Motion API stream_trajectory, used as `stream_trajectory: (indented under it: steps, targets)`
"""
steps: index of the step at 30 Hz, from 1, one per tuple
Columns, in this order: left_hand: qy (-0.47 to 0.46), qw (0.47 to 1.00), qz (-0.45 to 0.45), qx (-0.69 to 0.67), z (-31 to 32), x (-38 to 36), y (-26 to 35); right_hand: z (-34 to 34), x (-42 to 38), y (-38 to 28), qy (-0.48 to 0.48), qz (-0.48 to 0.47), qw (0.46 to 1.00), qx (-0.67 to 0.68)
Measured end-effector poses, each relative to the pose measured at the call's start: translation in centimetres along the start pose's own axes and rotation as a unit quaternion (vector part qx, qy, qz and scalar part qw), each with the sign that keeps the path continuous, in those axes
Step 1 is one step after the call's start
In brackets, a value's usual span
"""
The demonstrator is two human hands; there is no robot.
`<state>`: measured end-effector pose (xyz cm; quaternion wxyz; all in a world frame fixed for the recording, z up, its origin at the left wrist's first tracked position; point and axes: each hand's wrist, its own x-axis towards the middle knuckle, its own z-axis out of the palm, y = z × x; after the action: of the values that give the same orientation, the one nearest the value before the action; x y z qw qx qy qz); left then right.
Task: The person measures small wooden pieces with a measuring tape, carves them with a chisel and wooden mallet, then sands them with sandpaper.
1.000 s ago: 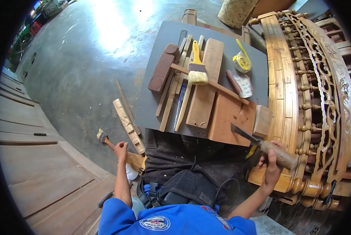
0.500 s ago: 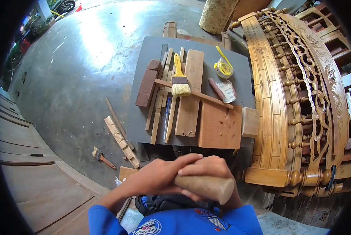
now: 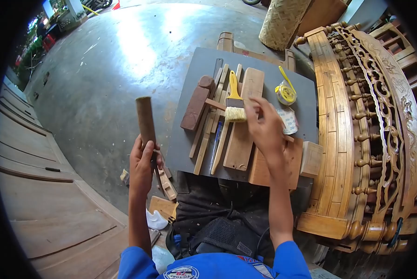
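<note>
Looking down through the head camera, I find the left hand closed around a round, brown wooden handle, which stands nearly upright in front of the floor, left of the dark grey, flat-topped desk. Its upper end is plain to see, but the fingers hide its lower part. A narrow dark piece shows below the fist; I cannot make out its shape against the pale, notched length of wood behind it, itself partly covered by the hand.

The right hand hangs over the desk with its fingers loosely bent and close together. I cannot tell whether it pinches anything small or touches what lies beneath. Just beside its fingertips is a paintbrush with a yellow handle and cream bristles. The hand covers part of a thick, light-brown wooden plank and the left side of a white printed sheet. A thin reddish wooden stick runs under the brush, and the hand hides its middle.

Near the sheet I see a clear and yellow tape measure. The forearm crosses a square orange-brown wooden block. On the floor, another brush shows only its bristle end beside the left forearm.
</note>
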<state>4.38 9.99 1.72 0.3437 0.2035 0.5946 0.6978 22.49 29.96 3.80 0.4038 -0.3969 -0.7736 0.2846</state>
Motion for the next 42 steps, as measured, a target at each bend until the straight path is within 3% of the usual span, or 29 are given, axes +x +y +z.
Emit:
stream_trajectory:
  steps: [2,5,8,10,13,15,17,20,21,23,26,29,31,33,34,35,37,38,39,41,42]
  targets:
    - [-0.025,0.997,0.002,0.066,0.9,1.9,1.6,3.1,2.5,1.2,-0.019,-0.052,0.989,-0.137]
    - [-0.048,0.983,0.069,0.163,2.0,8.6,0.9,5.3,4.1,0.6,-0.143,0.044,0.960,-0.237]
    - [-0.093,0.949,0.161,0.254,3.9,16.5,-0.1,5.6,5.3,0.8,-0.161,0.086,0.955,-0.234]
    - [-0.143,0.939,0.158,0.270,6.0,20.8,0.0,4.9,5.4,0.0,-0.161,0.127,0.949,-0.238]
    - [-0.206,0.882,0.231,0.357,10.3,24.3,0.7,3.0,4.4,1.5,-0.171,0.114,0.976,-0.074]
    - [-0.227,0.832,0.281,0.421,13.6,26.1,0.9,-0.3,2.1,0.2,-0.131,0.118,0.981,0.078]
    - [-0.241,0.789,0.305,0.476,17.2,28.0,0.2,-3.6,-1.1,-0.1,-0.048,0.060,0.986,0.148]
    - [-0.290,0.727,0.310,0.540,22.6,30.4,-1.7,-7.0,-6.3,0.4,0.034,0.044,0.970,0.237]
    - [-0.295,0.721,0.301,0.551,24.1,30.1,-2.0,-8.0,-7.8,0.9,0.039,0.042,0.972,0.228]
    - [-0.303,0.707,0.282,0.573,26.3,29.2,-2.6,-10.3,-11.4,2.4,-0.014,0.133,0.967,0.217]
    - [-0.308,0.692,0.316,0.571,28.0,28.8,-3.4,-11.5,-14.1,3.2,0.027,0.173,0.953,0.249]
    - [-0.347,0.685,0.314,0.558,28.1,30.1,-4.5,-11.9,-14.4,3.1,0.040,0.191,0.961,0.197]
    - [-0.384,0.673,0.305,0.554,27.8,30.5,-4.4,-11.7,-13.4,3.3,0.012,0.126,0.982,0.138]
    - [-0.355,0.678,0.328,0.554,27.2,29.7,-4.0,-11.7,-12.5,3.6,-0.015,0.048,0.997,0.056]
    - [-0.341,0.671,0.358,0.552,26.7,29.3,-3.9,-11.5,-11.9,3.5,0.032,0.038,0.999,-0.003]
    - [-0.300,0.673,0.422,0.528,25.9,27.9,-3.4,-11.3,-11.2,3.6,0.078,0.023,0.995,-0.064]
    - [-0.287,0.688,0.471,0.471,24.1,22.8,-1.3,-10.0,-10.8,4.2,0.065,0.017,0.991,-0.118]
    - [-0.293,0.698,0.497,0.424,22.7,19.5,-0.2,-9.4,-11.3,3.9,0.003,0.040,0.996,-0.079]
    - [-0.298,0.715,0.472,0.421,21.1,15.9,0.7,-9.4,-11.5,3.6,-0.093,0.030,0.993,-0.066]
    - [-0.291,0.741,0.424,0.432,17.4,9.2,1.3,-9.6,-11.7,3.4,-0.091,0.062,0.982,0.155]
    - [-0.297,0.745,0.404,0.441,15.6,6.5,1.1,-9.9,-10.8,3.1,-0.012,0.038,0.994,0.102]
